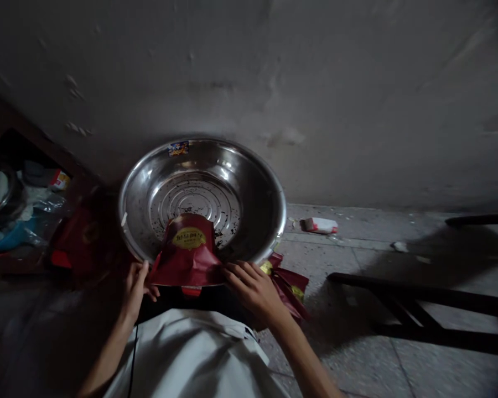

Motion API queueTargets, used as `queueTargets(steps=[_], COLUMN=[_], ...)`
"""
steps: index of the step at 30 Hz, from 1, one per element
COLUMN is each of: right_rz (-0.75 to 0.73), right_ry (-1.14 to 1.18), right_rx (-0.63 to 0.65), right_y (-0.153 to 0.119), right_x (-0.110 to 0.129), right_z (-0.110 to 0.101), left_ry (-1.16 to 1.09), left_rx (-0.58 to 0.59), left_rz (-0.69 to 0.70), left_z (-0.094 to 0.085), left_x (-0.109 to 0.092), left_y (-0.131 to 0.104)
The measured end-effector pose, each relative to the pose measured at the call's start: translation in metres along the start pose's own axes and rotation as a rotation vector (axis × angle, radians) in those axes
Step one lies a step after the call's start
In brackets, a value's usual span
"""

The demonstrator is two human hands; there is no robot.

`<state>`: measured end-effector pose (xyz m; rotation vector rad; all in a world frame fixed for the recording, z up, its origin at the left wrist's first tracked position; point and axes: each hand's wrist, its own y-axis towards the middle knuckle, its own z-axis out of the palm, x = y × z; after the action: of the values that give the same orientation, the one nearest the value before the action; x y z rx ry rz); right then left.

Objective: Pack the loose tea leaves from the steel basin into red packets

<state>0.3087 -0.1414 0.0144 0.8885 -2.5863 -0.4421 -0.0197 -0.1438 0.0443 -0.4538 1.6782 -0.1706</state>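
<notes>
A dark red packaging bag (186, 251) with a gold oval label lies over the near rim of a wide steel basin (259, 204). Its far end reaches down inside, and its wide edge faces me. My left hand (136, 283) pinches the bag's left corner, thumb up by the rim. At the right corner, my right hand (249, 284) has its fingers curled over the bag's edge. Small dark flakes (228, 226) are scattered across the basin's bottom. Whether the bag holds anything cannot be seen.
More red bags (290, 284) lie right of the basin, and others (83, 237) sit in shadow at left. A cluttered shelf (29, 215) stands far left. A crumpled red-and-white packet (321, 225) lies on the floor near a dark stool (423, 293). The wall (315, 99) rises behind.
</notes>
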Motion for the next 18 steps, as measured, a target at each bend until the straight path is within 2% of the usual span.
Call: queueTargets(steps=[2,4,7,9,12,15,18], right_rz=[-0.026,-0.039,-0.025,0.013,0.087,0.151,0.203], right_ry=[-0.053,-0.07,-0.074,-0.075,-0.057,-0.025,-0.005], right_rx=[0.001,-0.014,-0.072,-0.101,-0.098,-0.127,-0.169], right_y=[0.002,0.005,0.01,0.014,0.024,0.034,0.038], right_x=[0.009,0.02,0.039,0.054,0.08,0.101,0.112], right_z=[0.003,0.009,0.021,0.03,0.044,0.058,0.069], left_ry=[0.013,0.062,-0.007,-0.11,-0.199,-0.208,-0.166], left_rx=[0.01,0.104,0.22,0.239,0.194,0.145,0.105], left_rz=[-0.21,-0.404,-0.584,-0.596,-0.535,-0.523,-0.501], left_z=[0.01,0.016,0.02,0.023,0.026,0.03,0.031], left_x=[-0.005,-0.008,-0.009,-0.008,-0.004,-0.001,0.001], left_y=[-0.004,-0.006,-0.006,-0.005,-0.003,-0.002,-0.002])
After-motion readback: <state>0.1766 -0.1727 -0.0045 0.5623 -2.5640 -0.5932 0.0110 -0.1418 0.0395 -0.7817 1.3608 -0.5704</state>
